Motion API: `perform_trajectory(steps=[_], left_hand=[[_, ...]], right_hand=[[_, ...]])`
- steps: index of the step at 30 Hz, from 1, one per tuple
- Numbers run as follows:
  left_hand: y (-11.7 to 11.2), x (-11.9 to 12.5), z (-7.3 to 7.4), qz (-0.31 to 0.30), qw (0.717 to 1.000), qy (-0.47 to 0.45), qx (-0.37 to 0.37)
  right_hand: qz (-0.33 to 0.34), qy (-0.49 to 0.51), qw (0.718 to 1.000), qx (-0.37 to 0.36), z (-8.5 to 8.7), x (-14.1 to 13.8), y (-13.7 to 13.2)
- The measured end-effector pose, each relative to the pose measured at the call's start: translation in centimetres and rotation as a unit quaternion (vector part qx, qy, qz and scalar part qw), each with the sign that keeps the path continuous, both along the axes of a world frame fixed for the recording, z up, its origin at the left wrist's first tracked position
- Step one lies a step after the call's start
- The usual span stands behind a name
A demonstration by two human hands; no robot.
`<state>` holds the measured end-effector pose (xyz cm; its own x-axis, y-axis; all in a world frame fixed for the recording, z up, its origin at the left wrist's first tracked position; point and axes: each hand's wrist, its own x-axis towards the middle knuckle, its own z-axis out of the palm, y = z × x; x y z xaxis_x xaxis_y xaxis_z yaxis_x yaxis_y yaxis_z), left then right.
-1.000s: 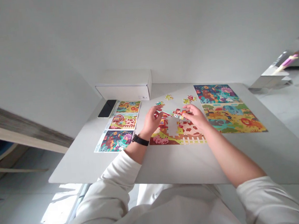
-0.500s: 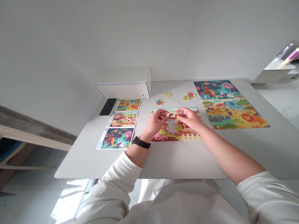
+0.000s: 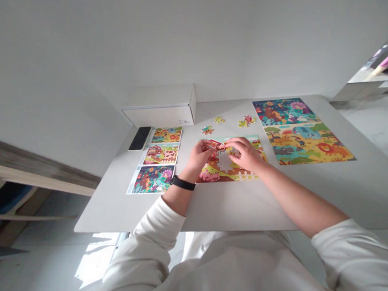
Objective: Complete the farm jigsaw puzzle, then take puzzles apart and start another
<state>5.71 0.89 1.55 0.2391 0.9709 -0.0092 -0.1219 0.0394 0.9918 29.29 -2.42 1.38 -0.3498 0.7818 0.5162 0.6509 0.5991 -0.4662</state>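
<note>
Near edge of the white tabletop [image 3: 239, 204]: the person's forearms reach in from it, both sleeves of a cream long-sleeved top [image 3: 156, 224] pushed back. A black wristband [image 3: 182, 183] circles the left wrist.

The left hand [image 3: 200, 156] and right hand [image 3: 243, 154] are curled, side by side, over a partly assembled farm-scene cardboard jigsaw puzzle [image 3: 212, 173] at mid-table. Their fingertips [image 3: 221, 147] pinch toward each other over red and yellow pieces in its upper middle, just above a pale, unfilled gap [image 3: 225, 162]. Whether either hand grasps a loose piece or only presses assembled ones cannot be told at this resolution.

Left of the puzzle, toward the left edge, lie three colourful rectangular printed picture cards [image 3: 161, 153] in a column, close together. Beyond the puzzle, toward the far edge, small multicoloured loose jigsaw pieces [image 3: 219, 119] lie apart in three spots.

Right of the puzzle, toward the right edge, lies a large assembled jungle-animal jigsaw puzzle [image 3: 302, 132]. At the far left corner area are a black smartphone [image 3: 139, 138], face down or dark, and, behind it, a white rectangular cardboard box [image 3: 160, 113] at the far edge.
</note>
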Motion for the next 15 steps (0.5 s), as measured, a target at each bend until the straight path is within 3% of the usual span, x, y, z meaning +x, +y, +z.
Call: perform_trajectory(steps=[6, 15], left_hand=[[0.5, -0.1, -0.7, 0.001, 1.000, 0.018, 0.006], [3.3, -2.6, -0.9, 0.163, 0.986, 0.042, 0.019]], right_hand=[[-0.002, -0.010, 1.000, 0.003, -0.1, 0.2, 0.0], [-0.022, -0.001, 1.000, -0.013, -0.2, 0.5, 0.0]])
